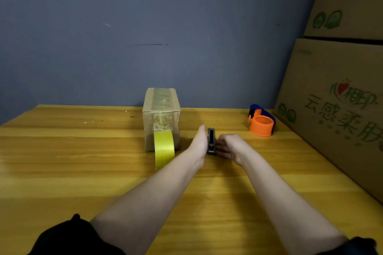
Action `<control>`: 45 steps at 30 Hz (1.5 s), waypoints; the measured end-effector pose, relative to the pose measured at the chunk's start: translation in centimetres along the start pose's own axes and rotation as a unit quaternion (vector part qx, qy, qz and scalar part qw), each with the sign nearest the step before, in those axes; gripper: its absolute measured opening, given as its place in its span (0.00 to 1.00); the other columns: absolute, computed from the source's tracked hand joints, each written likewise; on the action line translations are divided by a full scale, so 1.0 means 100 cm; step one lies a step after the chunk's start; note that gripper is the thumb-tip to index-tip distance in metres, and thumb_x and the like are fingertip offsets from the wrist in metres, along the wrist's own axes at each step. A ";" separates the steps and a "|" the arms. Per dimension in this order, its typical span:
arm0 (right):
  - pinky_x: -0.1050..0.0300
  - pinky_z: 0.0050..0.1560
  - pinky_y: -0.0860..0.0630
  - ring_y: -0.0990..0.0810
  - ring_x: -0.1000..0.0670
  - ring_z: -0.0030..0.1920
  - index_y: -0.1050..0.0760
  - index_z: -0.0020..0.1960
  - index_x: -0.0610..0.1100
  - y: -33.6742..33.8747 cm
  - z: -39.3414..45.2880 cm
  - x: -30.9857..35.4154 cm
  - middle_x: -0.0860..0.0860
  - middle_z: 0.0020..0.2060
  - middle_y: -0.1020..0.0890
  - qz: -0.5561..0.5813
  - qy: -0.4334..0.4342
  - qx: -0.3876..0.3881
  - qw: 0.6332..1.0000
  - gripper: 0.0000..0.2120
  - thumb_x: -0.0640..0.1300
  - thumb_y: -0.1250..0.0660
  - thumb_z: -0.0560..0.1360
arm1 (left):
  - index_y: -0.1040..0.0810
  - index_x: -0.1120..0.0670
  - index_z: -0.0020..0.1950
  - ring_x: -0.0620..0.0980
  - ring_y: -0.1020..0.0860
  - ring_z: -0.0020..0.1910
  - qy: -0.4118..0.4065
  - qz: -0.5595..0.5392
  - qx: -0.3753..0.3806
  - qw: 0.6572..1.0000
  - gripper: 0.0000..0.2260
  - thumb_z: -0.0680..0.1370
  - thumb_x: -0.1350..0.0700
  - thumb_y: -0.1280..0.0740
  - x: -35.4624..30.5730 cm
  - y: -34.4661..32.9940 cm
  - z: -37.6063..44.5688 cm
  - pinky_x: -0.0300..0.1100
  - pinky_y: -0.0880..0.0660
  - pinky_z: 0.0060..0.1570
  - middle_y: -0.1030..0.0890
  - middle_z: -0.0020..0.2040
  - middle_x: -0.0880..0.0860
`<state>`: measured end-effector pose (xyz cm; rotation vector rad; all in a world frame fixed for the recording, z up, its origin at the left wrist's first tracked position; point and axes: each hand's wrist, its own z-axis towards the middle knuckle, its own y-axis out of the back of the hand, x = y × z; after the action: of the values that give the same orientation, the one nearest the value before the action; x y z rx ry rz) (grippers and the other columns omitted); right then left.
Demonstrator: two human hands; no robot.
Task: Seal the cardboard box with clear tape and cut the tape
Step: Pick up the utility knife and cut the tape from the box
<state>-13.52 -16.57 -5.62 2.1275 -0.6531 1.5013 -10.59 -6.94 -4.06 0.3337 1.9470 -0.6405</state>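
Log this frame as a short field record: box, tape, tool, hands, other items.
box: small cardboard box, upright on the wooden table, clear tape over its top and front
tape: yellowish roll standing on edge against the box front
tool: dark cutter between both hands
left hand: against the cutter's left side
right hand: holds its right side
other: orange-blue dispenser; large printed cartons

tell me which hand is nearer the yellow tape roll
Left. The left hand lies just right of the yellow tape roll, against the black cutter. The right hand is on the cutter's far side, farther from the roll.
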 end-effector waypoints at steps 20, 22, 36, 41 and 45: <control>0.63 0.21 0.32 0.27 0.53 0.21 0.37 0.63 0.43 0.015 -0.039 -0.044 0.47 0.33 0.23 0.001 0.150 0.164 0.975 0.16 0.36 0.38 0.78 | 0.24 0.59 0.51 0.48 0.31 0.25 -0.169 0.051 0.032 0.984 0.08 0.80 0.56 0.39 0.045 0.021 0.013 0.40 0.34 0.27 0.23 0.39 0.59; 0.62 0.23 0.32 0.26 0.51 0.24 0.36 0.65 0.45 0.019 -0.037 -0.044 0.46 0.35 0.22 0.036 0.132 0.208 0.968 0.17 0.33 0.42 0.78 | 0.22 0.58 0.52 0.49 0.32 0.27 -0.177 0.041 0.039 0.983 0.08 0.79 0.56 0.38 0.046 0.025 0.015 0.40 0.33 0.29 0.24 0.39 0.59; 0.64 0.22 0.35 0.33 0.56 0.20 0.29 0.51 0.42 0.029 -0.029 -0.049 0.49 0.29 0.26 -0.048 0.207 0.203 0.956 0.07 0.38 0.45 0.81 | 0.24 0.59 0.59 0.54 0.19 0.55 -0.163 -0.086 0.109 0.977 0.12 0.82 0.56 0.44 0.045 0.034 0.020 0.46 0.22 0.56 0.17 0.53 0.60; 0.67 0.19 0.41 0.36 0.56 0.17 0.31 0.40 0.44 0.026 -0.029 -0.049 0.49 0.23 0.28 -0.098 0.234 0.129 0.959 0.11 0.41 0.42 0.81 | 0.24 0.61 0.58 0.54 0.19 0.54 -0.177 -0.072 0.107 0.976 0.13 0.82 0.57 0.44 0.048 0.032 0.020 0.43 0.21 0.53 0.17 0.52 0.61; 0.64 0.21 0.34 0.30 0.52 0.18 0.31 0.38 0.43 0.026 -0.029 -0.050 0.48 0.21 0.26 -0.107 0.229 0.106 0.962 0.12 0.44 0.41 0.80 | 0.24 0.63 0.60 0.48 0.18 0.50 -0.186 -0.039 0.115 0.975 0.13 0.81 0.58 0.43 0.050 0.032 0.019 0.40 0.21 0.53 0.17 0.53 0.59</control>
<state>-18.73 -16.24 -9.27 1.8170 -0.0972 1.9125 -9.80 -5.69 -10.09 0.2590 1.5371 -0.9133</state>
